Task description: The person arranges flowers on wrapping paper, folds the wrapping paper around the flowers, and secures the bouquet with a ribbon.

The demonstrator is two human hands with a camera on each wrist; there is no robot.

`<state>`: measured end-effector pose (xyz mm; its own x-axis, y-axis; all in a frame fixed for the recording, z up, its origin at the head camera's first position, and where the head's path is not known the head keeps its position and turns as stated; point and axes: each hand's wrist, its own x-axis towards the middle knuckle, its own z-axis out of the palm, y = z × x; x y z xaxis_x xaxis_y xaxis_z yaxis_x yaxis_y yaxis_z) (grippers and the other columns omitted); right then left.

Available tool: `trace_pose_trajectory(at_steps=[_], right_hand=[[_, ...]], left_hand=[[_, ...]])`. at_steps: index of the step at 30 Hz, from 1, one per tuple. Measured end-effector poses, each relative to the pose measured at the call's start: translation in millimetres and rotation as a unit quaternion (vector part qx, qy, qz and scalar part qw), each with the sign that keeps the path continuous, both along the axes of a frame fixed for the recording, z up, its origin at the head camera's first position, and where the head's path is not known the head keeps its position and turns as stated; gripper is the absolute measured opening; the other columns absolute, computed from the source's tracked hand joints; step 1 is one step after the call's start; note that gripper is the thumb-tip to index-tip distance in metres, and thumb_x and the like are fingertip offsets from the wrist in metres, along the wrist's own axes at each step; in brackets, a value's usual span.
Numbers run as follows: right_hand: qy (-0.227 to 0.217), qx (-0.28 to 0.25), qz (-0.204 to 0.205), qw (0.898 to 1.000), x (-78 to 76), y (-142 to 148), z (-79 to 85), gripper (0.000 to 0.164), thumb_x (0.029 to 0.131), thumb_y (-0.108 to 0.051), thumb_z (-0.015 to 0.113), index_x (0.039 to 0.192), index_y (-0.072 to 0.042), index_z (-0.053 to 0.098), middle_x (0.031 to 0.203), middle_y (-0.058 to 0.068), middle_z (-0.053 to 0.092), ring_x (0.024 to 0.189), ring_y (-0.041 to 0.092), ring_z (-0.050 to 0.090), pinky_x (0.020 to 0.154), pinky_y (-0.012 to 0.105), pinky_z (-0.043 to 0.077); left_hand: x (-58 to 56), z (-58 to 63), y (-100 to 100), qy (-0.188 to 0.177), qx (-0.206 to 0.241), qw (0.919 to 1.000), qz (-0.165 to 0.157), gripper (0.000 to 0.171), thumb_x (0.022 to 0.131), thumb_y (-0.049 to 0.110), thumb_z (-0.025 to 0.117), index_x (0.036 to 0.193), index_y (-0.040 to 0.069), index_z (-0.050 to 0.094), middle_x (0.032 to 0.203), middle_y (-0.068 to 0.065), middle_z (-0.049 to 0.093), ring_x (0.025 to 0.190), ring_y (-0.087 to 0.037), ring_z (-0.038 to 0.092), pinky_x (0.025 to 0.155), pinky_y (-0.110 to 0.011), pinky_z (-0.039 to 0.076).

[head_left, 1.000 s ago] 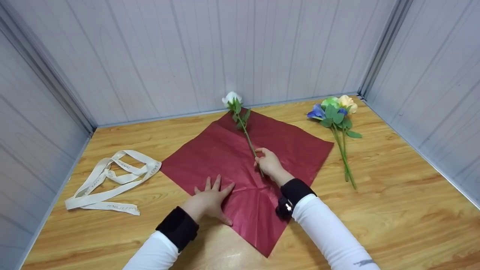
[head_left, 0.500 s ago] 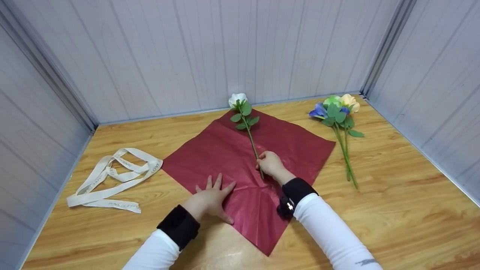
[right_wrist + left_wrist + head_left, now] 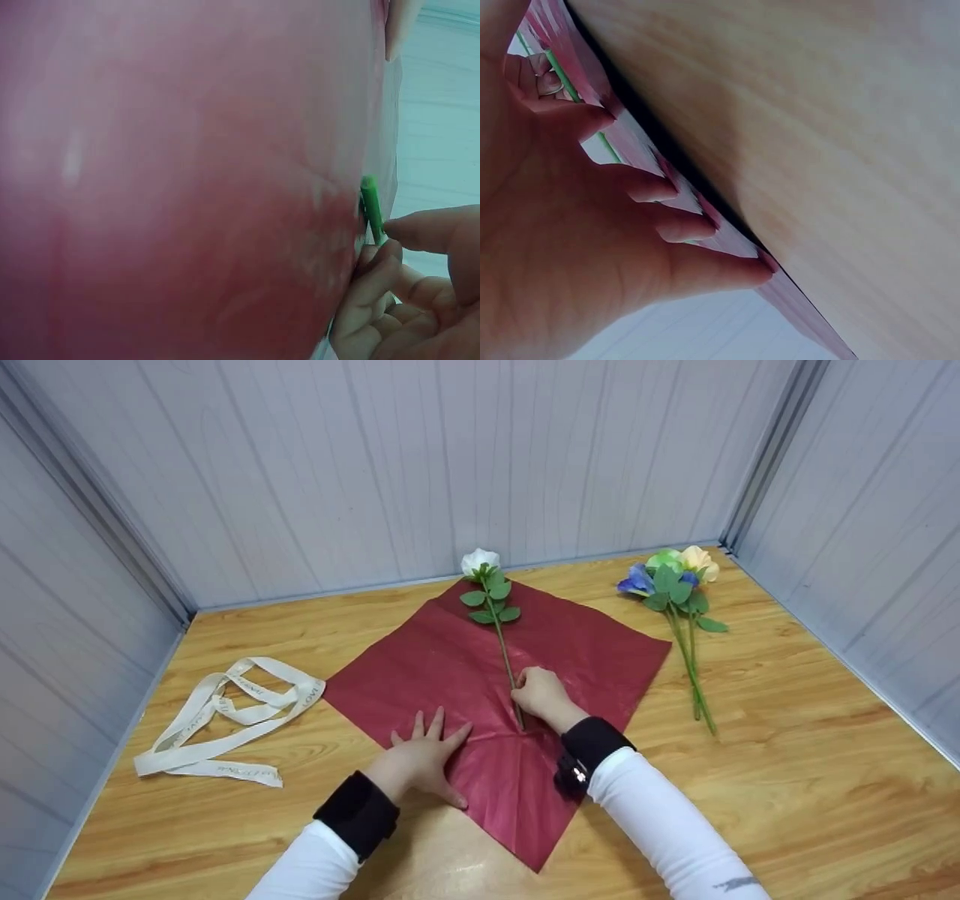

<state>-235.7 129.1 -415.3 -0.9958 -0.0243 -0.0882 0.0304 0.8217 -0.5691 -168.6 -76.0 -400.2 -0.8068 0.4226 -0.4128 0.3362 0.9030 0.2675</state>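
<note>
A dark red sheet of wrapping paper [image 3: 420,660] lies diamond-wise on the table. Over its middle stretches a white artificial rose [image 3: 480,561], its bloom at the far corner and its green stem toward the person. My right hand [image 3: 545,694] pinches the lower stem between thumb and fingers; the cut stem end [image 3: 369,187] sticks out past the fingertips in the right wrist view. With fingers spread, my left hand [image 3: 420,765] presses on the paper's near left edge. The left wrist view shows its fingertips [image 3: 757,276] along that edge.
On the right lie several more artificial flowers, with a blue bloom [image 3: 636,580], a green one and a peach one [image 3: 697,562]. A loosely looped white printed ribbon [image 3: 210,750] lies on the left. Pale panel walls [image 3: 390,472] enclose the wooden table [image 3: 787,780].
The rose has come slightly toward the person and turned, its bloom shifting right and its leaves spreading into view. My right hand moved a little nearer with the stem; my left hand stayed put.
</note>
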Motion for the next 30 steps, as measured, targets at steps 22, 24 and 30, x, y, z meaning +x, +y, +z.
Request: trace_pose_trajectory(at_steps=[22, 24, 30], right_hand=[[0.006, -0.001, -0.002, 1.0, 10.0, 30.4, 17.9, 0.019, 0.086, -0.021, 0.059, 0.087, -0.004, 0.067, 0.081, 0.007, 0.065, 0.07, 0.019, 0.056, 0.068, 0.03, 0.045], [0.016, 0.002, -0.008, 1.0, 9.6, 39.4, 21.4, 0.021, 0.085, -0.022, 0.059, 0.088, -0.003, 0.068, 0.083, 0.009, 0.066, 0.074, 0.021, 0.058, 0.072, 0.033, 0.047], [0.02, -0.022, -0.037, 0.999, 7.4, 71.5, 30.6, 0.026, 0.086, -0.021, 0.058, 0.094, 0.002, 0.068, 0.091, 0.014, 0.067, 0.083, 0.026, 0.06, 0.079, 0.038, 0.048]], left_hand=[[1.7, -0.4, 1.1, 0.003, 0.012, 0.9999, -0.006, 0.108, 0.065, 0.051, 0.081, 0.151, 0.023, 0.023, 0.157, -0.025, 0.003, 0.141, -0.05, -0.001, 0.1, -0.077, 0.008], [1.9, -0.2, 1.4, 0.003, 0.013, 0.9999, -0.007, 0.107, 0.065, 0.051, 0.081, 0.151, 0.023, 0.023, 0.157, -0.025, 0.003, 0.141, -0.05, -0.001, 0.101, -0.076, 0.008], [1.7, 0.6, 1.6, 0.0, 0.005, 1.0, -0.006, 0.108, 0.066, 0.051, 0.081, 0.152, 0.023, 0.022, 0.157, -0.024, 0.002, 0.141, -0.05, -0.002, 0.101, -0.076, 0.008]])
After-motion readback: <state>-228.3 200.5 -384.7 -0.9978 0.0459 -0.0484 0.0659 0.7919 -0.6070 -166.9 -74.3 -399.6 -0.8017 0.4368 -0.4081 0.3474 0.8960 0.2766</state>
